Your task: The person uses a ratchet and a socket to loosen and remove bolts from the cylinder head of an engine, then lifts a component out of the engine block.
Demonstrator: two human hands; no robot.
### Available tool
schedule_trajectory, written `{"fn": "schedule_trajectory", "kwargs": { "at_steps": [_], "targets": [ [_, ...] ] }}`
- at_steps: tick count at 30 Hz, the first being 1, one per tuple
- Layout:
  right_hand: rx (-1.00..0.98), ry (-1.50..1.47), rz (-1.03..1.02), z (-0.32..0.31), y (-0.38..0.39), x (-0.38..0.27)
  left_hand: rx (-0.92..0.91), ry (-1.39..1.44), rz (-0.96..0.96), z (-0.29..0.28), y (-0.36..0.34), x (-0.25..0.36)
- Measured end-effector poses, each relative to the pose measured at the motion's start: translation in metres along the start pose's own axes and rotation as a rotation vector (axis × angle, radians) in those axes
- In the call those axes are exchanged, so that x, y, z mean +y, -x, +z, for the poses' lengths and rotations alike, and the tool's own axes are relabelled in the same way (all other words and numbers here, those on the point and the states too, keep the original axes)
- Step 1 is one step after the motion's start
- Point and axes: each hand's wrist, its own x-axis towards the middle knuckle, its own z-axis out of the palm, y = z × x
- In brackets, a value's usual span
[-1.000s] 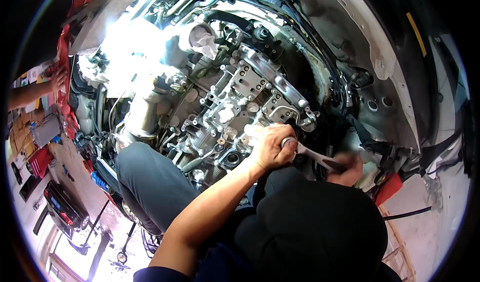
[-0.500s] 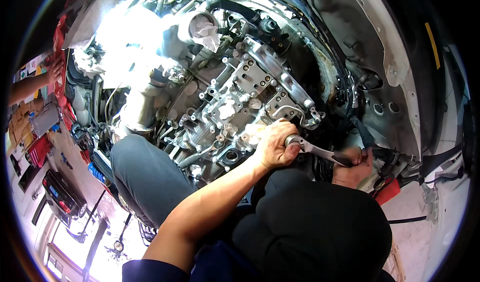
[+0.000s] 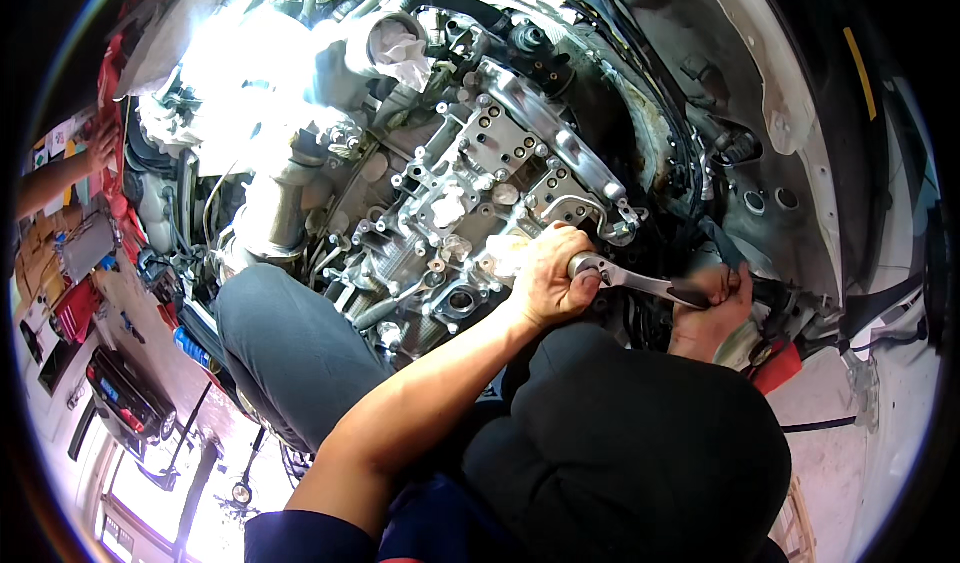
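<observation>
Around the head of a silver ratchet wrench (image 3: 648,284) at the lower right of an exposed engine (image 3: 495,138), my left hand (image 3: 550,278) has its fingers curled. Its thumb presses on the round head, and what sits beneath is hidden. Farther right, my right hand (image 3: 712,313) grips the dark end of the wrench handle. A silver rail (image 3: 560,133) and a curved metal pipe (image 3: 575,206) lie just beyond my left hand. My dark-clothed knees (image 3: 290,343) frame my left forearm.
Another person's hand (image 3: 95,148) rests by a red body edge at the far left. A large metal pipe (image 3: 270,213) stands left of the engine. Hoses and the inner fender (image 3: 800,163) border the right side. A dark car (image 3: 130,393) shows at lower left.
The handle end and my right hand have moved a little to the right. My left hand stays on the wrench head. The whole view has shifted slightly.
</observation>
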Motion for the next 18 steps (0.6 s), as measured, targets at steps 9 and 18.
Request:
{"fn": "schedule_trajectory", "kwargs": {
  "at_steps": [9,18],
  "targets": [
    [-0.24,0.151,0.101,0.068,-0.035,-0.003,0.067,0.025,-0.073,0.002,0.009,-0.001],
    [-0.871,0.713,0.597,0.227,-0.014,0.083,-0.243,-0.382,-0.103,0.0,0.011,-0.009]
  ]
}}
